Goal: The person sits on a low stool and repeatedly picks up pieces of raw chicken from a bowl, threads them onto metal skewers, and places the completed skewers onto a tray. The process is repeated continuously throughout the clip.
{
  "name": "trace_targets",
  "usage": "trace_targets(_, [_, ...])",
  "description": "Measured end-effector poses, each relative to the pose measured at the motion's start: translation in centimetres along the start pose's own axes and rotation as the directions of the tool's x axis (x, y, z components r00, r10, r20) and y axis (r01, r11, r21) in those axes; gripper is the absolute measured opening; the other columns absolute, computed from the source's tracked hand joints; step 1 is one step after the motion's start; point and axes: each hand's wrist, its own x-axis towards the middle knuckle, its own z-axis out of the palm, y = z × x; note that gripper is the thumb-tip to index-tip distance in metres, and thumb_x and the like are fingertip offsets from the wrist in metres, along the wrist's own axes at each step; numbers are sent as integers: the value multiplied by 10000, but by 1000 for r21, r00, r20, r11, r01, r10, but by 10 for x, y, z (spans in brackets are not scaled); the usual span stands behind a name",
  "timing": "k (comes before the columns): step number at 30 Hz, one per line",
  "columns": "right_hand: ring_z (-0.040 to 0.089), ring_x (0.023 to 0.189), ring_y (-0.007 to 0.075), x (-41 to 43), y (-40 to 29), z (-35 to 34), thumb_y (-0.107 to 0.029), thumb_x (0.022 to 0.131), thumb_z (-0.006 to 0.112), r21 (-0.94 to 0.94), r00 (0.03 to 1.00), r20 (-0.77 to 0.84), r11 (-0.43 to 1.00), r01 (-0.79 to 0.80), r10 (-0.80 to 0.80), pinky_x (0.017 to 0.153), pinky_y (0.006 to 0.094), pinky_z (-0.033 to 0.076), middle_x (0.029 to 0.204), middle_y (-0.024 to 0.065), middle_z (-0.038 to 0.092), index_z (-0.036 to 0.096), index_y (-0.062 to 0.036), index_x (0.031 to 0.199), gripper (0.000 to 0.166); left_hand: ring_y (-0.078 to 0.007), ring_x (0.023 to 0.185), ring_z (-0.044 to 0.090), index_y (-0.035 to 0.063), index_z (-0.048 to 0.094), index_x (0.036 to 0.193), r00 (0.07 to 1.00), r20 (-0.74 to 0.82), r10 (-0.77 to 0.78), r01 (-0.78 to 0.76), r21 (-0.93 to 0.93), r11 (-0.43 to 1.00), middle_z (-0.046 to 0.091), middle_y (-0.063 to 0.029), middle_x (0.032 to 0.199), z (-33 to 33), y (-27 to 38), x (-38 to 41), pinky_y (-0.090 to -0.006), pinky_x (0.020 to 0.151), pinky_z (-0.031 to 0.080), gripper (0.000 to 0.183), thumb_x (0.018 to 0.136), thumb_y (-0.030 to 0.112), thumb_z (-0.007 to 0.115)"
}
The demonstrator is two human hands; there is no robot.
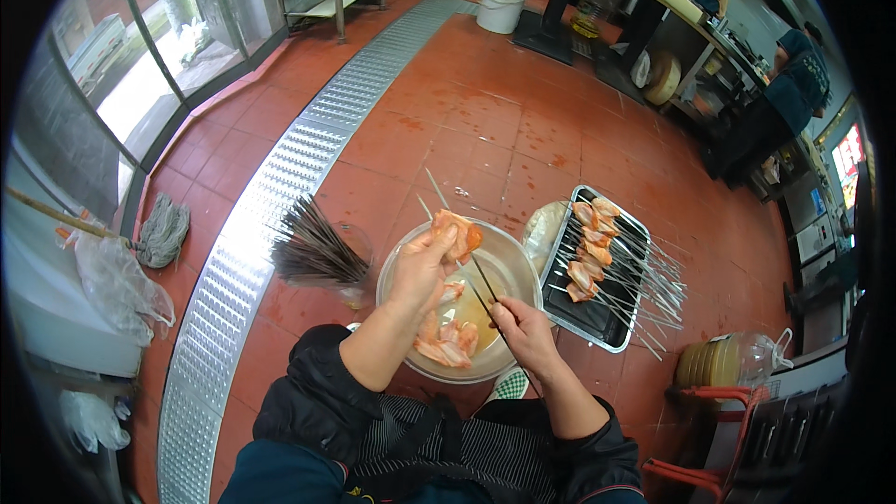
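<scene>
My left hand (420,266) pinches a raw, reddish chicken wing piece (467,236) above a large pale bowl (516,273). Two thin metal skewers (481,287) run up to the meat, and their tips show beyond it; how they pass through is partly hidden by my fingers. My right hand (523,332) grips these skewers lower down. More raw wing pieces (448,346) lie in some liquid at the bottom of the bowl. Right of it, a dark metal tray (574,322) holds several skewered wing pieces (591,248), the skewer ends jutting over its right edge.
A thick bundle of skewers (318,245) stands in a clear container left of the bowl. Metal drain grating (280,189) crosses the wet red tile floor (448,126). A mop (164,227) lies left, a red-framed cart (721,427) stands right. Two people (798,84) work at the far counter.
</scene>
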Motion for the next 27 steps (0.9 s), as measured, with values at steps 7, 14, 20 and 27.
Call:
trace_targets(7, [471,527,53,-5,-10,-7,-162,858,493,139,996,56,988,-74,67,492,194,381,589,0,516,591,10,798,207,-148,848,557,-31,510,1011,999,-20,51,-51,-18,999,550,-86,956,-1,7,-1,-275,713,493,221,852,124,514])
trace_targets(14, [478,535,66,-10,-1,-7,-170,863,479,194,990,106,975,-110,90,503,206,381,573,3,512,589,16,814,222,-140,842,554,-16,519,1006,995,-84,48,-55,-86,995,550,-71,938,-1,10,0,-274,710,490,201,854,115,507])
trace_targets(20, [486,563,66,-12,7,-7,-182,870,476,241,988,134,964,-111,81,530,203,395,607,1,526,587,17,842,229,-124,780,541,6,537,969,995,-71,65,-71,-83,994,555,-50,873,-1,13,-1,-260,674,472,163,856,119,504])
trace_targets(27, [555,646,90,-13,2,-4,-181,884,469,284,914,371,917,-279,163,614,217,453,743,21,569,548,15,910,212,-138,800,550,-1,532,986,994,-22,107,-108,-50,993,558,-67,906,-9,15,4,-276,688,478,184,856,127,503])
